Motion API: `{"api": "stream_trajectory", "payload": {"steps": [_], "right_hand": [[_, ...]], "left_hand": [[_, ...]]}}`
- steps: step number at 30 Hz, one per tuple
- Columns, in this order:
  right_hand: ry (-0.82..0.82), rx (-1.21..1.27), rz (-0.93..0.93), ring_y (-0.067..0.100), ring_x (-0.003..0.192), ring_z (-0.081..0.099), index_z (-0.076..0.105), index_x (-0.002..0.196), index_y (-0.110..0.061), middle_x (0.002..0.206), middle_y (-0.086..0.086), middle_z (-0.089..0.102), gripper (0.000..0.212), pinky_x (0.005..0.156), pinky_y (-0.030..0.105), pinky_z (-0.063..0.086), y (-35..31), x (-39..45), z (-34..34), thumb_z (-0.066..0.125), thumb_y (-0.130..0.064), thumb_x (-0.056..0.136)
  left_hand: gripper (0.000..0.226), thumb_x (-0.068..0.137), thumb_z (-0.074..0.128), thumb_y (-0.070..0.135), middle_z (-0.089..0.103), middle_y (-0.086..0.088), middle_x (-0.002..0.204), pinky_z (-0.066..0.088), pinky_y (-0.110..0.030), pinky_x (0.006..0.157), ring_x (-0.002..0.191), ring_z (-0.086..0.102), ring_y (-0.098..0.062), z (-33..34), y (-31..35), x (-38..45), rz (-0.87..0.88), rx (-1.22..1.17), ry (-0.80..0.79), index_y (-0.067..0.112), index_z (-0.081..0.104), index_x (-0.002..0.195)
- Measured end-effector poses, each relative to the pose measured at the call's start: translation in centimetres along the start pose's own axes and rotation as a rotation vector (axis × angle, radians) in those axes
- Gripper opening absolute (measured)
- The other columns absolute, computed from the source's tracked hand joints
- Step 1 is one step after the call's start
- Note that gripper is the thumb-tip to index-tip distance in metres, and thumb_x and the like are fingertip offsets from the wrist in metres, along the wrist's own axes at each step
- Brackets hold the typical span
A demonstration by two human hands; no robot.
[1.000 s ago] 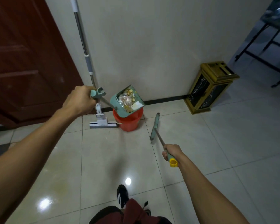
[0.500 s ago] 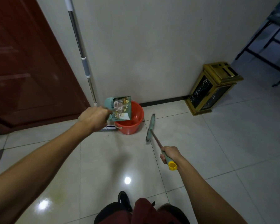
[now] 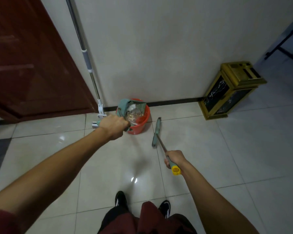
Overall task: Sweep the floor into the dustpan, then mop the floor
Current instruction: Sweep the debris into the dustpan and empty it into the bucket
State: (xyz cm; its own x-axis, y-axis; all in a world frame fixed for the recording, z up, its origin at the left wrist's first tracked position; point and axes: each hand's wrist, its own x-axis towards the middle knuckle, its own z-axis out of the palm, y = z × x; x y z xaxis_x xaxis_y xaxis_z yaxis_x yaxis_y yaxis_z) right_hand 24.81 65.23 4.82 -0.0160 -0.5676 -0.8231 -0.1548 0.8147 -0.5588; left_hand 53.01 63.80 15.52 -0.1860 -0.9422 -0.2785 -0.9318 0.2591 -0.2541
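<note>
Left hand (image 3: 114,126) fingers grip dustpan (image 3: 125,107) over bucket (image 3: 145,119); right hand (image 3: 174,158) fingers clasp broom (image 3: 156,130)

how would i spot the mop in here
Find the dark red door, then the pale wall on its right. The mop leans there beside the red bucket: the only long silver pole, with a white head on the floor.

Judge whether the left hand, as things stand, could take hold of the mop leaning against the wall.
Probably not yet: the left hand is shut on the dustpan over the red bucket. The mop stands close behind it, otherwise unobstructed.
</note>
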Motion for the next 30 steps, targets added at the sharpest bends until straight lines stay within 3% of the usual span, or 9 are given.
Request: {"api": "stream_trajectory", "payload": {"steps": [4, 17, 24, 30], "right_hand": [[-0.025, -0.01, -0.03, 0.017, 0.035, 0.048, 0.055, 0.085, 0.005, 0.068, 0.018, 0.053, 0.009, 0.036, 0.019, 0.041, -0.8, -0.1, -2.0, 0.048, 0.005, 0.09], [-0.071, -0.048, -0.048, 0.017, 0.035, 0.049, 0.056, 0.087, 0.004, 0.064, 0.017, 0.054, 0.008, 0.037, 0.02, 0.042, -1.1, 0.6, -5.6, 0.049, 0.003, 0.09], [-0.074, -0.07, -0.011, 0.018, 0.036, 0.049, 0.055, 0.087, 0.005, 0.066, 0.018, 0.055, 0.007, 0.036, 0.02, 0.042, 0.3, 1.0, -6.1, 0.05, 0.003, 0.091], [-0.089, -0.053, -0.002, 0.017, 0.034, 0.048, 0.056, 0.089, 0.007, 0.066, 0.018, 0.055, 0.008, 0.036, 0.019, 0.04, 0.3, 1.1, -6.8, 0.051, 0.002, 0.091]], "left_hand": [[0.03, 0.087, 0.06, 0.012, 0.072, -0.001, 0.097, 0.039, -0.032, 0.057, 0.086, 0.07, -0.028, -1.4, 1.9, 0.1, -0.011, 0.014, -0.028, 0.029, 0.069, 0.109], [0.018, 0.092, 0.063, 0.024, 0.073, -0.002, 0.095, 0.045, -0.033, 0.059, 0.089, 0.072, -0.028, -4.3, 5.3, -0.2, -0.072, 0.122, -0.018, 0.025, 0.072, 0.109], [0.019, 0.095, 0.063, 0.025, 0.072, -0.006, 0.106, 0.048, -0.036, 0.063, 0.097, 0.07, -0.032, -3.5, 7.8, -0.9, 0.026, 0.145, -0.104, 0.023, 0.07, 0.112], [0.017, 0.095, 0.058, 0.019, 0.071, -0.004, 0.102, 0.045, -0.035, 0.062, 0.096, 0.07, -0.03, -6.3, 7.2, 0.1, 0.077, 0.229, -0.062, 0.019, 0.068, 0.109]]}}
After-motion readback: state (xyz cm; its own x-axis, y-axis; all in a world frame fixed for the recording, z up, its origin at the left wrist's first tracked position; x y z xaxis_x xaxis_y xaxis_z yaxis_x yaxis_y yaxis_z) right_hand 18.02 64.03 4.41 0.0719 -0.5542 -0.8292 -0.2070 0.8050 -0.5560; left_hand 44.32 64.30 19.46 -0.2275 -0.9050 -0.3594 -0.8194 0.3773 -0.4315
